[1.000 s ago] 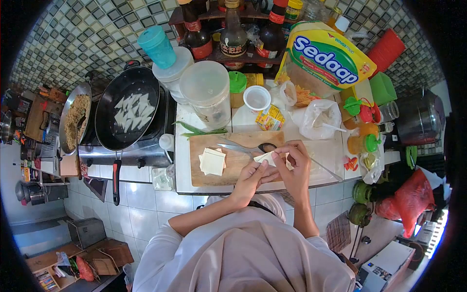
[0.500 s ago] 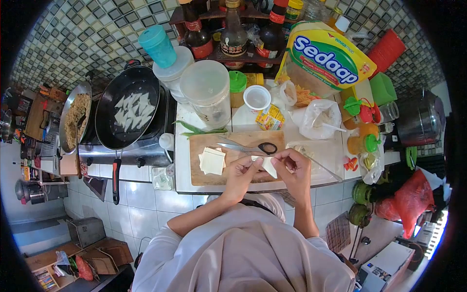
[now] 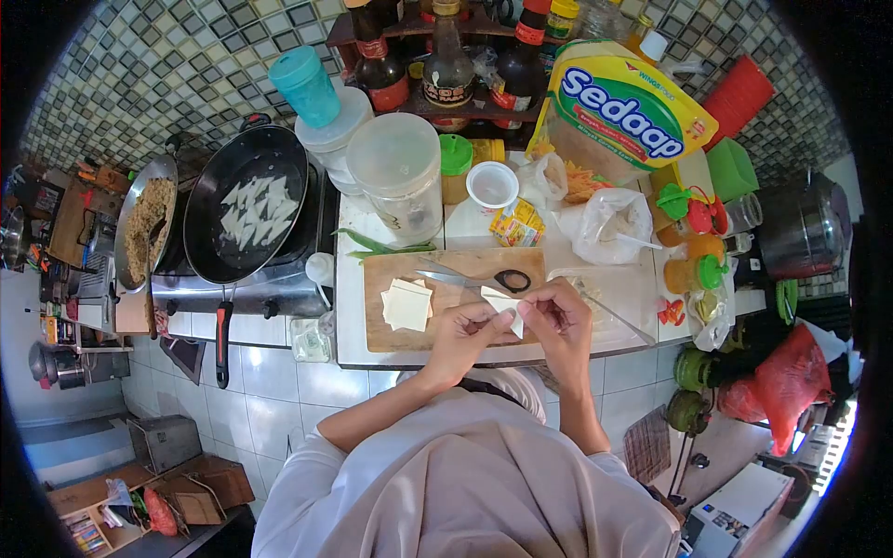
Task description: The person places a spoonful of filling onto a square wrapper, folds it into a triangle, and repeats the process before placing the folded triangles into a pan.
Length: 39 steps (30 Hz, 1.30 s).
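Note:
Over the near edge of a wooden board (image 3: pixel 446 342), both hands pinch a folded white wrapper sheet (image 3: pixel 502 301). My left hand (image 3: pixel 465 337) is closed on its lower left side. My right hand (image 3: pixel 558 325) has thumb and fingers closed on its right side. A stack of square pale sheets (image 3: pixel 406 306) lies on the board to the left. Black-handled scissors (image 3: pixel 512 280) lie open just beyond my hands. Right of the board, a metal utensil (image 3: pixel 621 318) rests across a clear tray (image 3: pixel 595 290) holding some filling.
At the left, a black pan (image 3: pixel 206 244) with white folded pieces sits on the stove, beside a pan of brown crumbly food (image 3: pixel 149 219). Jars (image 3: pixel 395 186), a white cup (image 3: pixel 492 185), a plastic bag (image 3: pixel 609 226) and a yellow pouch (image 3: pixel 623 112) stand behind the board.
The wrapper has turned between my fingers, and its pointed upper part now shows more. Both hands have shifted slightly.

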Motion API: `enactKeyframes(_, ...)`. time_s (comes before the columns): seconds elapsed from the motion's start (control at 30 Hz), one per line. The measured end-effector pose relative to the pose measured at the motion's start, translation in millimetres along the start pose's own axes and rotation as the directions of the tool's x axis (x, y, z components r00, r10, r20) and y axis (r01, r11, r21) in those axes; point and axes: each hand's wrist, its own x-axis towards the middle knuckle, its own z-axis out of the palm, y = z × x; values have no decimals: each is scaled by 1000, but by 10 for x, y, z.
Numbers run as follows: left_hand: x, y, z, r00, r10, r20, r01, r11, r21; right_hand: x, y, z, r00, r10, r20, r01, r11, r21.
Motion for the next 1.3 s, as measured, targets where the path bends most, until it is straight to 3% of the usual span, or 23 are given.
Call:
enactKeyframes(0.23,-22,-33,-34,999,-11,43,11,1000,-9,-22,-68,24,1000,13,-3,-13,1000,17)
enactKeyframes(0.3,-49,28,13,998,22,59,-32,984,174,-24,-103,34,1000,3,-16,-2,1000,23)
enactKeyframes(0.4,-29,-31,-16,998,-34,59,25,989,147,-13,-80,12,998,-55,-6,54,996,-76)
enactKeyframes(0.8,-25,-124,11,978,-28,205,4,993,117,8,-125,8,998,-61,-10,60,996,-70)
enactKeyframes(1.03,-14,-179,-18,976,-26,215,3,994,110,11,-119,3,998,-61,-19,60,996,-71)
enactKeyframes(1.1,-14,-209,-24,975,145,167,-159,985,73,8,-130,6,999,-41,-21,40,999,-12)
enactKeyframes(1.2,-9,-85,-12,989,132,70,-131,991,-20,13,-144,-7,998,-67,10,68,994,-80)
enactKeyframes(1.3,-15,17,-33,990,122,73,-127,990,54,14,-132,-13,995,-84,46,89,990,-111)
